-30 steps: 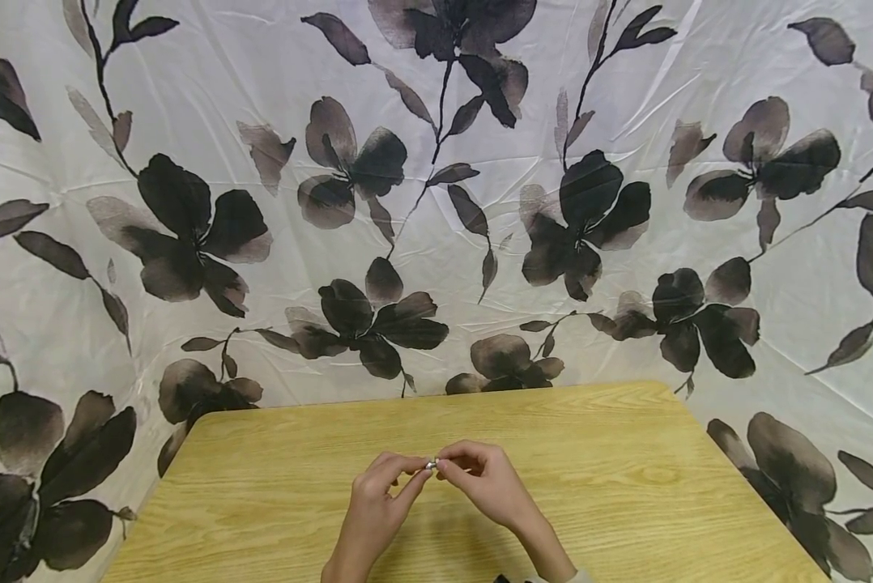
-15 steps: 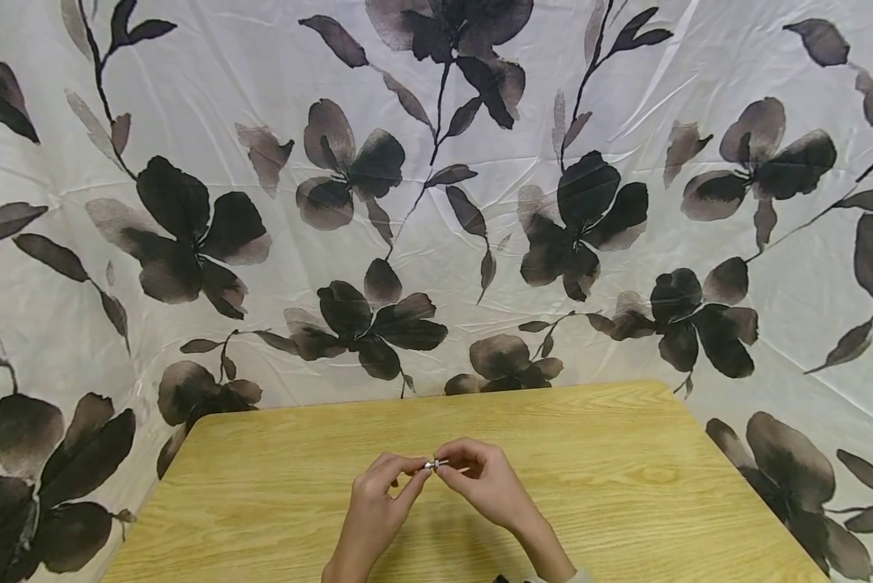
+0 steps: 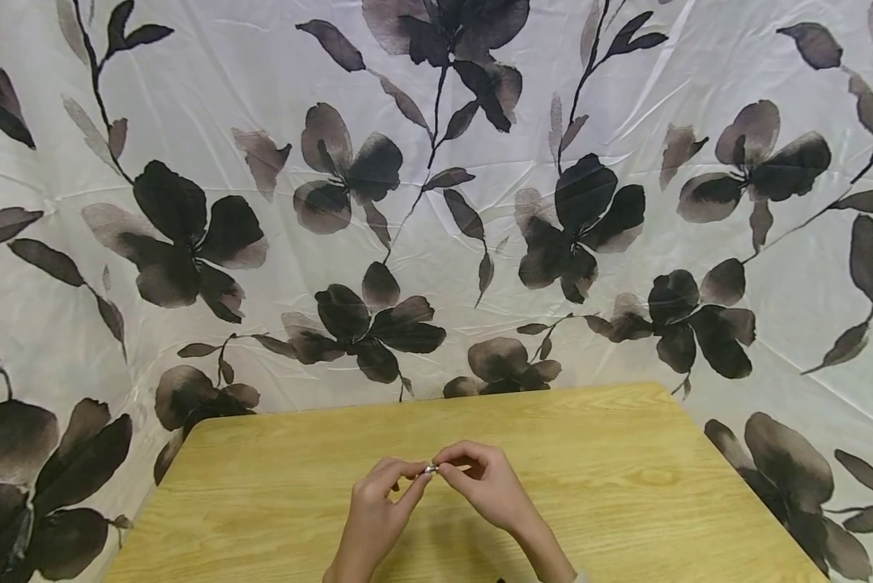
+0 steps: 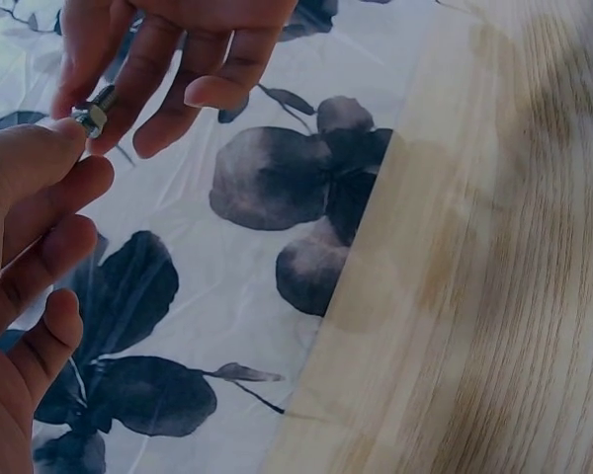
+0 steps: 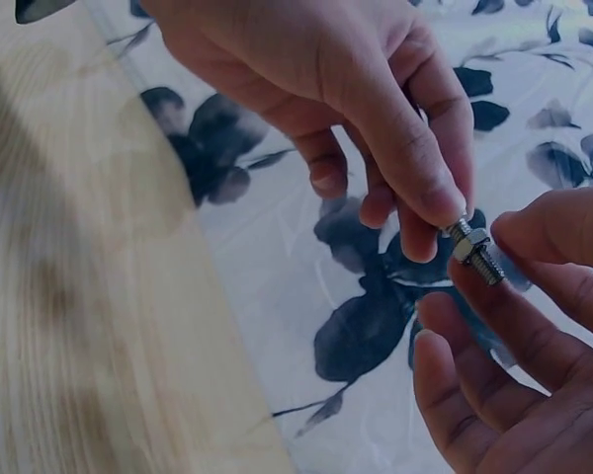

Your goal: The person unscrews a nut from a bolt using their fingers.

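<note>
Left hand (image 3: pixel 380 510): fingers pinch one end of the bolt (image 5: pixel 489 269) (nut (image 5: pixel 470 244) on its shaft). Right hand (image 3: pixel 493 492): fingers parted around its free end.

Bolt (image 5: pixel 489 267) is showing silvery metal, its thread looking ridged and catching small glints. Nut (image 5: pixel 470 245) around it is gleaming like similar bright metal, flat faces appearing smooth. Tabletop (image 3: pixel 626 486) is displaying yellowish wood grain, looking smooth and faintly sheeny; solid wood or laminate, cannot tell. Backdrop (image 3: pixel 451 259) is looking like thin creased cloth, giving off satiny sheen along folds; dark flowers (image 3: pixel 585 194) are appearing printed flat.
</note>
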Available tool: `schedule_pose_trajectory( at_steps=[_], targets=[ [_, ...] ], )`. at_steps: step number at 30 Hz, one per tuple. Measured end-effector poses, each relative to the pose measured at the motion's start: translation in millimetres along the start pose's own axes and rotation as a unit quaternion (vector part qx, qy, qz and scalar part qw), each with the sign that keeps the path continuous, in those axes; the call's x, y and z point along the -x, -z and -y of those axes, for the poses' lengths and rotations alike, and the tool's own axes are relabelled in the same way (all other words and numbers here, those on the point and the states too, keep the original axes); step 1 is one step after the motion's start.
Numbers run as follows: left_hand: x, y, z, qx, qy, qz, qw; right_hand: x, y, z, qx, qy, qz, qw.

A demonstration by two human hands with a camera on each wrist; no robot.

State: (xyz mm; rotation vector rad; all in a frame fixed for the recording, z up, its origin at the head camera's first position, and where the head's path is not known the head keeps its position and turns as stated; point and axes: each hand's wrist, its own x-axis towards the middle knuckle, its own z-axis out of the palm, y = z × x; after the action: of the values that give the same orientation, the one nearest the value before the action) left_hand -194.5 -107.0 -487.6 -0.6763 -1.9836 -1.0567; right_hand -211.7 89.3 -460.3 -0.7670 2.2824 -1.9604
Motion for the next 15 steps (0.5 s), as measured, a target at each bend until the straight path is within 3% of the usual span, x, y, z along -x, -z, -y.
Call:
schedule_pose_trajectory(
  at_steps=[7, 15],
  targets=[
    [-2.1, 0.9, 0.4, 0.007, -0.012, -0.009, 0.9999, -1.5, 0.1, -0.2, -0.003, 0.016, -0.024, 1.0],
    [-2.4, 1.8, 1.6, 0.013, -0.018, -0.014, 0.9997, -3.3, 1.8, -2.9, 0.025, -0.056, -0.041, 0.997]
  ],
)
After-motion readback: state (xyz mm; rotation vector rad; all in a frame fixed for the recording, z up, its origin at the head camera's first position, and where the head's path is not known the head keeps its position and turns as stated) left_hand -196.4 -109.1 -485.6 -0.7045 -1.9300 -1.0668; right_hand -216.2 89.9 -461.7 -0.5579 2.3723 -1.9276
